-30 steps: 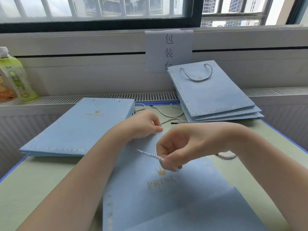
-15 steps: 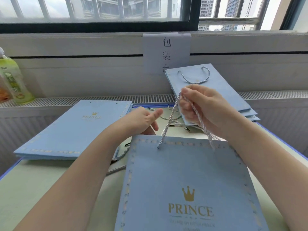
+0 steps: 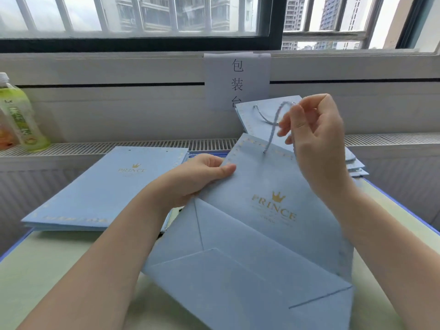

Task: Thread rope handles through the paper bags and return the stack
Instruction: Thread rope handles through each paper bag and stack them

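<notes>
Hands: left hand (image 3: 202,177) grips lifted paper bag (image 3: 262,210); right hand (image 3: 316,139) pinches its rope handle (image 3: 271,134). Next: add to finished stack (image 3: 257,113).

A wide window (image 3: 142,17) with a dark frame and pale bars looks out on high-rise blocks in daylight. Below it runs a white sill and panelled wall (image 3: 107,110), where a paper sign (image 3: 237,82) with Chinese characters is stuck. A slatted radiator ledge (image 3: 119,145) carries a green drink bottle (image 3: 21,115). The pale green surface (image 3: 35,270) has a blue edge.
</notes>
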Demonstrator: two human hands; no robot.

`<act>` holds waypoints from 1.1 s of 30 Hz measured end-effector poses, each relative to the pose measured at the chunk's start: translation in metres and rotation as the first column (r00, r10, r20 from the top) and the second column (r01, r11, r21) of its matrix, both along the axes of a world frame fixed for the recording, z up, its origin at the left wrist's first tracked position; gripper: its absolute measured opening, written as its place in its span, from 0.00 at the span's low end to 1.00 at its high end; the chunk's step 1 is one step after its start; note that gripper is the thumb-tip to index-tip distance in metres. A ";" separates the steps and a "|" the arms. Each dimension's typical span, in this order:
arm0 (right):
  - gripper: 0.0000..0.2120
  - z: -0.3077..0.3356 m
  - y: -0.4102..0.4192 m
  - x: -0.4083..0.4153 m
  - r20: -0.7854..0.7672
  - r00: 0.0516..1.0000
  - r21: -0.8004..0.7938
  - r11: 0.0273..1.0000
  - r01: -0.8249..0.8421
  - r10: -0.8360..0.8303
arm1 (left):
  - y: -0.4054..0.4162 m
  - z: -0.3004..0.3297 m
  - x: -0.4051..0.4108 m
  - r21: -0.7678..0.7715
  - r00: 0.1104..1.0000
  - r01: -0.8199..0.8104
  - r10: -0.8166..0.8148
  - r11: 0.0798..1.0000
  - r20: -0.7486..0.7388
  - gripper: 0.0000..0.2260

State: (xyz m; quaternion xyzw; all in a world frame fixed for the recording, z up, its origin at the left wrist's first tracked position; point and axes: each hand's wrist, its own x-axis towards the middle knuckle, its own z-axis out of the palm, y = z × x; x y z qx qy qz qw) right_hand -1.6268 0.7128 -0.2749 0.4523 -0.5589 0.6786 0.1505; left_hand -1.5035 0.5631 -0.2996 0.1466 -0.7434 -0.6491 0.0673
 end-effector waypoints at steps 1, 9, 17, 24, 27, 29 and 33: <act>0.08 -0.002 -0.001 0.004 -0.048 0.998 0.042 0.999 -0.027 0.029 | -0.002 0.002 -0.001 0.015 0.995 -0.074 0.075 0.997 -0.064 0.10; 0.07 -0.022 -0.011 0.019 -0.407 0.884 0.540 0.841 0.030 0.230 | -0.025 0.007 0.004 0.168 0.799 -0.495 0.522 0.853 -0.299 0.12; 0.26 -0.023 -0.010 0.015 -0.688 0.717 0.522 0.761 0.384 0.110 | -0.032 0.008 0.009 0.498 0.691 -0.490 0.667 0.715 -0.278 0.18; 0.47 -0.011 0.000 0.017 -0.669 0.699 0.682 0.582 0.442 0.253 | -0.040 0.006 0.012 0.660 0.566 -0.465 0.771 0.590 -0.291 0.16; 0.50 -0.016 -0.001 0.017 -0.677 0.692 0.703 0.496 0.509 0.250 | -0.042 0.008 0.013 0.721 0.419 -0.528 0.876 0.448 -0.238 0.09; 0.45 -0.021 -0.006 0.016 -0.751 0.649 0.575 0.605 0.550 0.124 | -0.039 0.012 0.012 0.737 0.386 -0.510 0.884 0.444 -0.265 0.08; 0.36 -0.023 -0.007 0.001 -0.754 0.622 0.302 0.730 0.613 -0.211 | -0.019 0.020 0.008 0.614 0.410 -0.492 0.786 0.617 -0.462 0.13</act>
